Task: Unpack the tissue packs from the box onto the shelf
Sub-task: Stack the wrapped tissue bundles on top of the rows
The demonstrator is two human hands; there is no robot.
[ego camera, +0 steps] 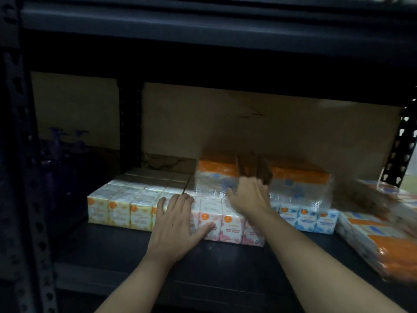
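Tissue packs sit in a row near the front edge of the shelf (pixel 135 249): yellow packs (pixel 117 211) on the left, pink packs (pixel 230 224) in the middle, blue packs (pixel 309 220) on the right. The left hand (pixel 176 222) lies flat with its fingers spread on the yellow and pink packs. The right hand (pixel 247 195) presses on a wrapped bundle (pixel 300 184) stacked on top of the row, fingers straight and together (tips blurred). Behind the row stands a closed cardboard box (pixel 270 123), contents hidden.
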